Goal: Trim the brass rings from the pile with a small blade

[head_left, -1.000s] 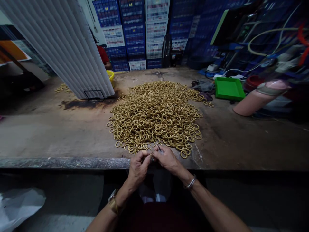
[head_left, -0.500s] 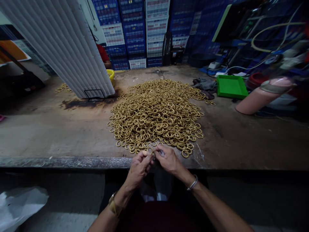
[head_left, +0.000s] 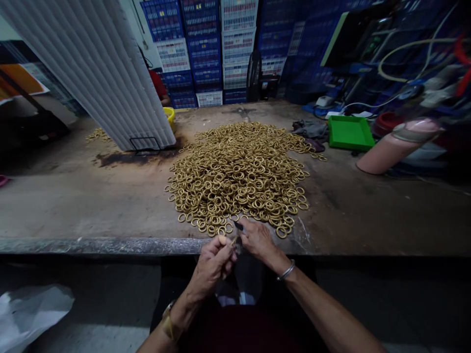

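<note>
Just beyond the table's front edge, my left hand [head_left: 210,264] is closed, pinching a gold-coloured ring [head_left: 234,240] between thumb and forefinger. My right hand [head_left: 259,241] is closed around a small tool with a dark, blade-like tip [head_left: 239,226], which points up and left past the fingers. Its grip is mostly hidden in the hand, so the exact kind is unclear. The right fingers are close to the held ring; whether they touch it I cannot tell. A broad heap of gold-coloured rings [head_left: 235,171] lies directly in front of both hands.
A tall ribbed white panel [head_left: 95,73] leans at left, with a yellow container [head_left: 169,116] behind it and a person in red [head_left: 158,86] partly hidden. At right are a green tray [head_left: 350,133], dark cloth [head_left: 310,129] and a pink bottle [head_left: 392,149]. Stacked crates [head_left: 204,54] line the back.
My right hand has turned and drawn slightly away from the left fingers, so the tool's dark tip now shows. The left hand has dropped a little, still pinching the ring.
</note>
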Demonstrator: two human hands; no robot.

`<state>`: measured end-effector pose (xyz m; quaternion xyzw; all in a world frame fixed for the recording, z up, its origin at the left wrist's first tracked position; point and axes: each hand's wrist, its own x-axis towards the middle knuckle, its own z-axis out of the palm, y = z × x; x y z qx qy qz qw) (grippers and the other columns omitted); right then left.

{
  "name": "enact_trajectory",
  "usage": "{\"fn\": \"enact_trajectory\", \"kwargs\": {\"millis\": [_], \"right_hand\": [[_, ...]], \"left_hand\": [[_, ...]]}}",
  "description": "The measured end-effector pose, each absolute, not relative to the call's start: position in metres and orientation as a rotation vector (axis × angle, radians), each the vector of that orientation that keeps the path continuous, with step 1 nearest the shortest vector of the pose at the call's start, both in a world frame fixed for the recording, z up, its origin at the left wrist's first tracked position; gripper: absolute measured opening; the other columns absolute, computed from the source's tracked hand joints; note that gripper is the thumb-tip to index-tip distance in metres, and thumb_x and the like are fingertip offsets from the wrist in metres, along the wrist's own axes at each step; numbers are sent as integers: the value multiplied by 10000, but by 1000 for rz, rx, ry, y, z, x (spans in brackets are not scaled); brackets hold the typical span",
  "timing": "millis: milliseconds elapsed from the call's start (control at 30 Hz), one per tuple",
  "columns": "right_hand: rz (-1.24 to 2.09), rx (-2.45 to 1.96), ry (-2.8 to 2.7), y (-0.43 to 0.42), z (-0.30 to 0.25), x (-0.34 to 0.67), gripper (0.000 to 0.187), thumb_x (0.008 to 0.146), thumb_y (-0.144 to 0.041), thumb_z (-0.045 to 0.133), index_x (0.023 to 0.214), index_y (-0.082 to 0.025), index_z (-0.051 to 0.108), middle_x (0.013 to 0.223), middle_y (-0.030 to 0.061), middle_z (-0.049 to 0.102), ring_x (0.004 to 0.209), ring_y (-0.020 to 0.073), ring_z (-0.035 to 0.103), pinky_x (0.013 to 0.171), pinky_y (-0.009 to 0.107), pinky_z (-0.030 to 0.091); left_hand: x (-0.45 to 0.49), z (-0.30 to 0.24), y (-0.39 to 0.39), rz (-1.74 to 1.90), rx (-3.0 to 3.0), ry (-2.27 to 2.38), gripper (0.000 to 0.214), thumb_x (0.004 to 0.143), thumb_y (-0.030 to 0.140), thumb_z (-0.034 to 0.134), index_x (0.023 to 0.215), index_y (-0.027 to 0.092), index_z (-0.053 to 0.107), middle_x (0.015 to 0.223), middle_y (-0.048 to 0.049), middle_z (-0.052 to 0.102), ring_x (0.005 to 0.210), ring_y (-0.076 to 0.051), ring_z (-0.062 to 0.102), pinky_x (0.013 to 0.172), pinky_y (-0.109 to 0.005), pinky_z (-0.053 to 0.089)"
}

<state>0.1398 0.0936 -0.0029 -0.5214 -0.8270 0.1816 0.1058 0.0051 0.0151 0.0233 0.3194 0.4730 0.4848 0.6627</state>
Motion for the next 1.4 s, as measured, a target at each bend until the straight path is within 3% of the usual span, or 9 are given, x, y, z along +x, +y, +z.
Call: {"fn": "enact_trajectory", "kwargs": {"millis": [200, 433, 667, 933, 1100, 1267, 1400], "right_hand": [[524, -1490, -2373, 91, -2, 125, 203, 815, -273, 449, 998, -216, 516, 919, 43, 628, 784, 151, 568, 615, 234, 306], [516, -1528, -2438, 94, 0, 118, 183, 804, -272, 461, 977, -233, 508, 948, 29, 613, 825, 163, 567, 634, 250, 308], [529, -1570, -2385, 98, 0, 121, 201, 751, -183, 450, 943, -192, 510, 804, 41, 627, 704, 166, 564, 579, 251, 288], [1130, -1309, -1751, 99, 1, 128, 80, 729, -260, 451, 687, -191, 457, 597, -38, 484, 565, 103, 447, 541, 202, 347], [1384, -1221, -1565, 90, -1, 128, 119, 727, -298, 487, 690, -199, 432, 549, -65, 454, 476, 77, 391, 477, 187, 338], [1403, -1204, -1644, 90, 1, 130, 148, 732, -331, 505, 700, -189, 483, 561, -52, 496, 502, 79, 425, 505, 190, 355], [1307, -1163, -1731, 91, 5, 131, 169, 724, -347, 516, 722, -178, 522, 645, -32, 518, 602, 93, 463, 576, 197, 378]], "left_hand": [[4, 11, 13, 1214, 496, 972, 256, 726, 372, 596, 769, 132, 517, 797, -51, 591, 488, -58, 461, 376, -161, 323], [-4, 10, 15, 1218, 302, 841, 242, 717, 297, 599, 907, 154, 552, 751, -34, 579, 559, -91, 518, 415, -168, 344], [0, 9, 19, 1219, 218, 907, 239, 681, 337, 645, 674, 127, 530, 718, -24, 549, 602, -96, 526, 422, -161, 342], [15, 6, 29, 1299, 656, 1275, 376, 711, 435, 585, 961, 167, 497, 600, 40, 496, 470, -75, 453, 366, -154, 333], [18, 8, 32, 1225, 800, 1387, 309, 730, 439, 559, 853, 156, 556, 552, 53, 454, 406, -45, 363, 368, -149, 284], [14, 7, 33, 1327, 966, 1425, 213, 732, 370, 569, 746, 160, 605, 649, -3, 565, 576, -110, 491, 566, -207, 400], [11, 7, 33, 1345, 1205, 1502, 150, 728, 316, 573, 718, 177, 629, 672, -16, 591, 669, -149, 518, 672, -240, 400]]}}
